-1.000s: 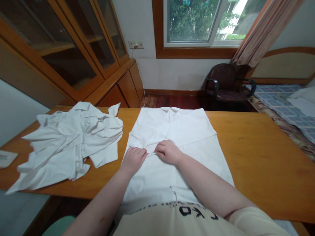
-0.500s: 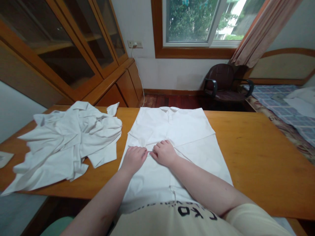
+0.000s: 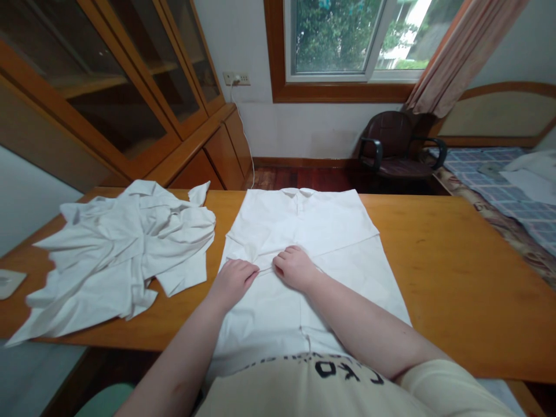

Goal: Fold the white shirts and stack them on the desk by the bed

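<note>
A white garment [image 3: 339, 223], which looks like a shirt or coat, lies spread flat in front of me, its body reaching to the table's near edge. My left hand [image 3: 236, 280] rests on its left side, thumb and fingers closed on a thin fold or strip of the cloth. Slightly right of it, my right hand [image 3: 294, 267] has curled fingers closed on the cloth near the garment's middle. A short stretch of the narrow fold shows between the two hands. What lies under the fingers is hidden.
A crumpled heap of white cloth [image 3: 143, 243] lies on the left of the wooden table [image 3: 452, 278], with a small white object [image 3: 11, 282] at the edge. Beyond stand a glass-door cabinet [image 3: 174, 130], a chair [image 3: 391, 145] and a bed [image 3: 490, 174].
My right hand has shifted a little to the right, widening the gap between the hands. The left hand has moved barely at all, and the garment lies as before.
</note>
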`<state>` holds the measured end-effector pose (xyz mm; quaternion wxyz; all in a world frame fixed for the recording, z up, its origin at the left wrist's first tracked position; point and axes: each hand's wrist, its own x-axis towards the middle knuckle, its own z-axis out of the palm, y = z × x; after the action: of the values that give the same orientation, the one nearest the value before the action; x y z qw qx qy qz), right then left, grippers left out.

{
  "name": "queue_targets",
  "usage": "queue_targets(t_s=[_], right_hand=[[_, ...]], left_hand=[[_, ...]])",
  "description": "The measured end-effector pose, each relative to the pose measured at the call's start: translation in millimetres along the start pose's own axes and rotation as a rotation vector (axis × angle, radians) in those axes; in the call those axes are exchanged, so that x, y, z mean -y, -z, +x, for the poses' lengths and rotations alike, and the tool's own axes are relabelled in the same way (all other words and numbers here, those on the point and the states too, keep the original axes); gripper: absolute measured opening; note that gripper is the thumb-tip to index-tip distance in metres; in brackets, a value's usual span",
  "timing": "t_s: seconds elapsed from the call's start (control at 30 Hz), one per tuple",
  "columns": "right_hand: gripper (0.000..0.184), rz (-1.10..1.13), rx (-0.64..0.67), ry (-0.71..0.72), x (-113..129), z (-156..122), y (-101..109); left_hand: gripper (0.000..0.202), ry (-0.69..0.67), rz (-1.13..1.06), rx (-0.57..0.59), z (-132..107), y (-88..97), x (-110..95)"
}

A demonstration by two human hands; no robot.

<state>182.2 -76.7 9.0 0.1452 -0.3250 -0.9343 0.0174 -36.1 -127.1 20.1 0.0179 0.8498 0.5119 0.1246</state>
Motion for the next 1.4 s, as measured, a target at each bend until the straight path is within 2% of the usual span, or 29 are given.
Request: queue_targets(t_s=[0.2,0.43,0.63,0.77,0.97,1.2,1.3,1.4], right_hand=[[0.019,0.106,0.028,0.049,-8,0,6],[0.016,0.146,0.067,0.066,-9,0,10],[0.019,0.146,0.072,0.087,-7,-1,11],[0.021,0.163,0.085,0.138,-9,-1,8],[0.018,0.190,0.091,0.107,-9,1,6],[0.018,0.233,0.081,0.076,-5,0,11],[0.016,0.257,0.059,0.064,-4,0,14],[0.021,0.283,0.037,0.017,-3,2,12]], left_hand=[[0.020,-0.012,-0.074,0.022,-18,9.8,13],[0.021,-0.007,-0.009,-0.018,-38,10.0,27],[0.021,-0.046,0.043,-0.010,-33,12.0,20],[0.019,-0.088,0.019,-0.018,-33,9.8,27],[0.019,-0.117,-0.051,-0.041,-35,7.2,37],[0.024,-0.149,-0.097,0.021,-30,13.3,38],[0.022,-0.127,-0.105,0.054,-30,18.7,35],[0.021,-0.043,-0.097,0.097,-24,26.9,25]])
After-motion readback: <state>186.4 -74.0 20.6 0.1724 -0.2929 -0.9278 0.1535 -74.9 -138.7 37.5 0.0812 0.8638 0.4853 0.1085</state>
